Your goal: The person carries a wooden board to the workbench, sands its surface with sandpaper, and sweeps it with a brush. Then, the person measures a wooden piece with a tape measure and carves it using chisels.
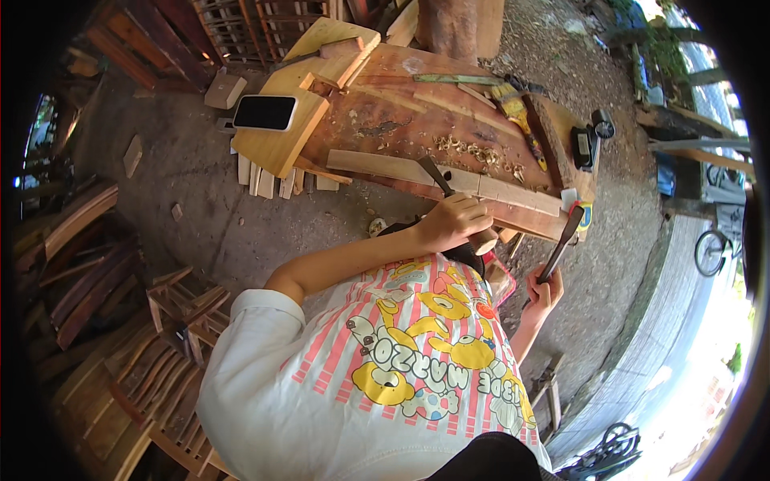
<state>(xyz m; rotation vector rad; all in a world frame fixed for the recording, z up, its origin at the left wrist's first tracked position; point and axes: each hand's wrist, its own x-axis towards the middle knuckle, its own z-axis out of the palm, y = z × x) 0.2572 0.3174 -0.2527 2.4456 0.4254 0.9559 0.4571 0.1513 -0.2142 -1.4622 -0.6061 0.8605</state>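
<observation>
My left hand (455,221) is closed around the wooden handle of a chisel (434,174). The chisel slants over a long pale wooden strip (377,164), its dark blade by the strip near a dark hole. I cannot tell whether the edge touches the wood. Lower right, my right hand (545,292) grips a dark, flat-headed bar (565,239) that points up toward the bench's end, apart from the chisel. Curled wood shavings (473,152) lie just beyond the strip.
The wooden workbench (385,88) carries a yellow-handled brush (517,116), a tape measure (585,215) and a small black device (583,148). At left, a phone (265,112) lies on a raised board (281,152). Wooden chair frames (152,369) stand lower left.
</observation>
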